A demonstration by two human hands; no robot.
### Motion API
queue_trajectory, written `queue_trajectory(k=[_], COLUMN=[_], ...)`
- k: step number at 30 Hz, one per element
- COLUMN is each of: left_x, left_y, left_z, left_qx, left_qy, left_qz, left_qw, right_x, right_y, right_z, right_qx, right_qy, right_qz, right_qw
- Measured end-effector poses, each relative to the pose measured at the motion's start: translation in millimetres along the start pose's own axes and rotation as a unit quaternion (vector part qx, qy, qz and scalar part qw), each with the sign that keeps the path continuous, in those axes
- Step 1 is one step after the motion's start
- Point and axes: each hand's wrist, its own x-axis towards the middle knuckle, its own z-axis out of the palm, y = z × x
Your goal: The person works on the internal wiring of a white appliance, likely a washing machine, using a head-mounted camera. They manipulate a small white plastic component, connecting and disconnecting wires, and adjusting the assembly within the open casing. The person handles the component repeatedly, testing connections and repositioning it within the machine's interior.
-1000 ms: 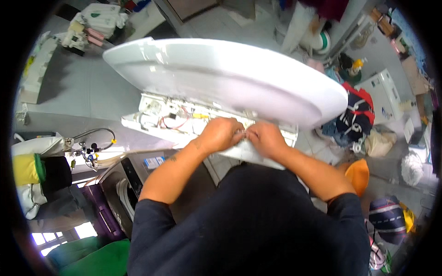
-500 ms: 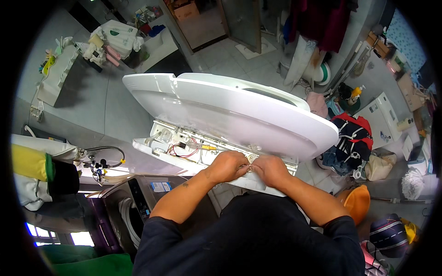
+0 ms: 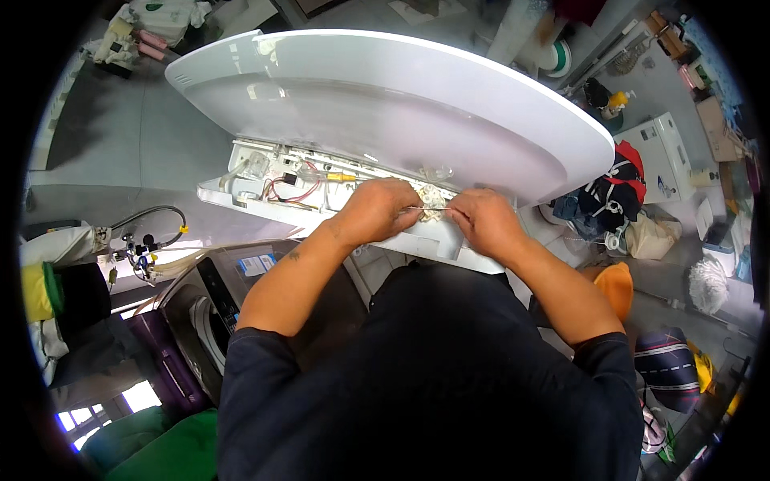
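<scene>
A white electronic toilet seat unit [image 3: 427,240] spans the middle, its large lid [image 3: 393,120] raised behind the opened housing. Inside the housing are red wires [image 3: 293,195], clear tubing and a yellow part [image 3: 341,177]. My left hand [image 3: 377,210] and my right hand [image 3: 487,223] both pinch a thin wire [image 3: 429,208], stretched level between their fingertips over a cluster of small pale parts at the housing's right half. What those parts are is too small to tell.
A washing machine [image 3: 210,321] stands lower left, with a black hose and valve fittings [image 3: 148,248] above it. Piled clothes [image 3: 613,184], a white box [image 3: 662,156] and an orange basin [image 3: 613,289] lie to the right. Green cloth [image 3: 160,445] fills the lower left corner.
The view has jolted and shifted, moving the whole scene in the picture. My fingertips, nearly meeting earlier, are now a little farther apart, with the wire visible straight between them.
</scene>
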Motion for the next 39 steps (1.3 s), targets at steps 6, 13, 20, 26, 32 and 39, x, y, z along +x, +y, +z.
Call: queue_trajectory(k=[6,13,20,26,32,39], left_x=[0,-8,-8,7,3,4], left_y=[2,-6,-4,12,-14,-33], left_z=[-1,-10,-3,-10,-1,9], left_qx=[-0.011,-0.010,-0.059,-0.095,-0.290,-0.338], left_qy=[0.008,0.022,-0.021,-0.108,-0.113,-0.135], left_qz=[-0.011,-0.084,-0.154,-0.279,-0.324,-0.345], left_qw=[1.000,0.996,0.986,0.950,0.893,0.865], right_x=[-14,-43,-12,9,27,26], right_y=[2,16,-1,-9,-8,10], right_z=[-10,-35,-24,5,13,22], right_qx=[-0.032,-0.024,0.124,0.132,0.182,0.217], right_qy=[-0.007,0.000,0.046,0.017,-0.026,-0.086], right_qz=[0.036,0.142,0.136,0.100,0.143,0.199], right_qw=[0.999,0.990,0.982,0.986,0.973,0.952])
